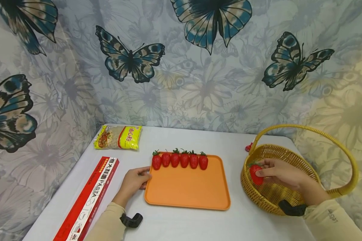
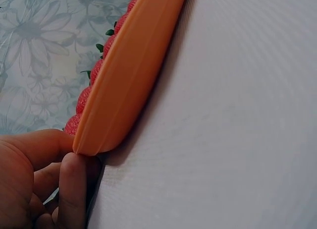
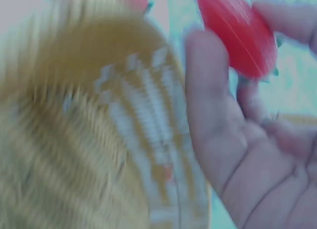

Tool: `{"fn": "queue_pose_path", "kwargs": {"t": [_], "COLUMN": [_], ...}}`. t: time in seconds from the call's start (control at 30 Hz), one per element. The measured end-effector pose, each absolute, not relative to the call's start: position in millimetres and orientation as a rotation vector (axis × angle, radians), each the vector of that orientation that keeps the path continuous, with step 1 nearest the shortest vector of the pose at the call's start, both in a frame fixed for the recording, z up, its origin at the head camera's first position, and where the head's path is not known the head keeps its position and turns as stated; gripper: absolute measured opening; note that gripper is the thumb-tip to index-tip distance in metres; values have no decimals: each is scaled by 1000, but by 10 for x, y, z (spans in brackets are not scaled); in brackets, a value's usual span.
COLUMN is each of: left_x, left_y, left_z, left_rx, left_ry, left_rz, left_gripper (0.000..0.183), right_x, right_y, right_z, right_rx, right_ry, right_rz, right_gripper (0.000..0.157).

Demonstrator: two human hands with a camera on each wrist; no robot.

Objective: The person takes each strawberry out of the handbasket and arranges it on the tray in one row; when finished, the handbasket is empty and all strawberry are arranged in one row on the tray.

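Several red strawberries [image 1: 175, 159] with green leaves stand in a row along the far edge of an orange tray [image 1: 187, 187]. At the tray's left edge, my left hand [image 1: 132, 183] pinches the rim between thumb and fingers, as the left wrist view also shows. My right hand [image 1: 282, 174] holds one strawberry [image 1: 256, 174] between thumb and fingers over the left part of a yellow wicker basket [image 1: 271, 201]. In the right wrist view the held strawberry [image 3: 240, 33] is seen close up, with the basket blurred beside it.
A yellow noodle packet [image 1: 118, 137] lies at the back left of the white table. Along the left side is a long red-and-white pasta box [image 1: 87, 197]. The basket's tall handle [image 1: 347, 147] arches up at the right. A small red thing [image 1: 248, 147] shows behind the basket.
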State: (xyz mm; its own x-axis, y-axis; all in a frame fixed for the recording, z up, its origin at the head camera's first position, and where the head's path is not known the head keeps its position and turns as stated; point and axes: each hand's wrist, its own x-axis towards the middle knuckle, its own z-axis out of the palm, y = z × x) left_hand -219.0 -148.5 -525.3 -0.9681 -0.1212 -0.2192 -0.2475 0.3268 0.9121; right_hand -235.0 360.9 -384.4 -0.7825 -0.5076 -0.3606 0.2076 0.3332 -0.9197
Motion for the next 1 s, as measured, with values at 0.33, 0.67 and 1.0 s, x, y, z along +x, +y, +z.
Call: {"fn": "queue_pose_path", "kwargs": {"t": [0.33, 0.67, 1.0], "left_x": [-2216, -2251, -2169], "left_y": [-1443, -1446, -1476], "left_z": [-5224, -5164, -5206], "left_rx": [-339, -317, -336], "left_ry": [2467, 2487, 2490], "left_rz": [1736, 1717, 1692], "left_gripper": [41, 42, 42], "right_x": [-2282, -2596, -2819], "right_y": [2944, 2240, 2082], "right_z": [-3872, -4282, -4679], "right_rx": [-46, 272, 237], "right_ry": [2052, 2420, 2853], "right_rz": [-1737, -1588, -1129], "right_gripper": [66, 44, 35]}}
